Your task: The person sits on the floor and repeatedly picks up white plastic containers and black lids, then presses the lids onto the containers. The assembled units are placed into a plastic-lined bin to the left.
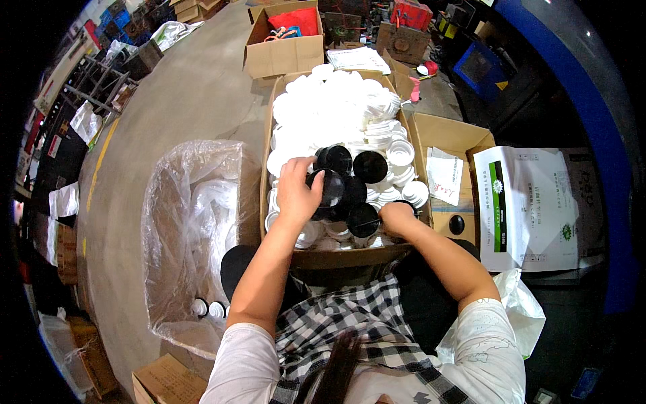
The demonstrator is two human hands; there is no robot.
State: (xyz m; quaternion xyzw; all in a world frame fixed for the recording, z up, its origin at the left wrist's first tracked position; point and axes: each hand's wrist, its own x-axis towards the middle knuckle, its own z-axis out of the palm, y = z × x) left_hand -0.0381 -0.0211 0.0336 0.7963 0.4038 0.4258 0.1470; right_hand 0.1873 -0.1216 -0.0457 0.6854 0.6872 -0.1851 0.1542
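Note:
A large cardboard box (265, 195) in front of me is heaped with white round plastic caps (316, 121). Several black round caps lie on the near part of the heap, one of them a black cap (370, 166) facing up. At the left of this dark cluster, my left hand (296, 190) has its thumb and fingers at the edge of a black cap (331, 188). My right hand (398, 219) is closed at the box's near right side. A black cap (404, 203) shows partly at its fingers; the rest is hidden.
On the left stands a box lined with clear plastic (195, 161), with a few white caps (216, 310) inside. A lower carton (437, 128) on the right holds a paper slip and a black disc (457, 224). Beyond is an open carton (282, 57) with red material.

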